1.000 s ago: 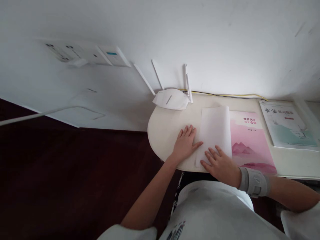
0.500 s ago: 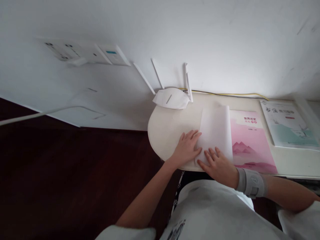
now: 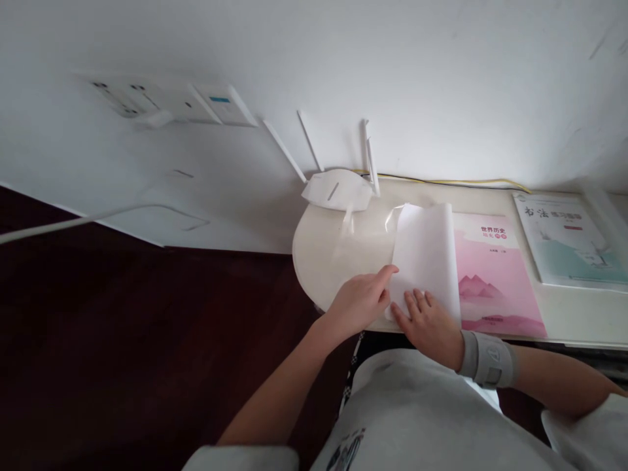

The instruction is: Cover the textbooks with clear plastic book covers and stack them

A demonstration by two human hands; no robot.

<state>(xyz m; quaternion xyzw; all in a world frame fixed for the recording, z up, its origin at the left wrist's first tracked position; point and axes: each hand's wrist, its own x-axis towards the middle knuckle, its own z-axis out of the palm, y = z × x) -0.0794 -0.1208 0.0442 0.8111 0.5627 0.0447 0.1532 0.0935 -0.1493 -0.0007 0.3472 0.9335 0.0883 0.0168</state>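
Note:
A white sheet of paper point(image 3: 426, 245) lies on the pale table, its rounded right edge over a pink book point(image 3: 490, 275). At the paper's left edge is my left hand point(image 3: 360, 299). Its fingers are curled and the thumb side meets the edge, which seems pinched there; the fingertips are partly hidden. My right hand point(image 3: 432, 327) presses flat on the paper's lower part, fingers spread. The wrist wears a grey band point(image 3: 488, 360). Glossy glints, perhaps from clear film, show left of the paper's top corner.
A white router point(image 3: 337, 190) with upright antennas stands at the back against the wall. Yellow and black cables point(image 3: 451, 183) run behind the books. To the right lies a green-and-white book point(image 3: 574, 242). Wall sockets point(image 3: 167, 104) are at upper left. The table point(image 3: 318, 255) has a rounded left end.
My left hand has gone from spread fingers beside the paper to curled fingers at its edge. The paper's top left corner has shifted, and glints now show beside it. My right hand stays put.

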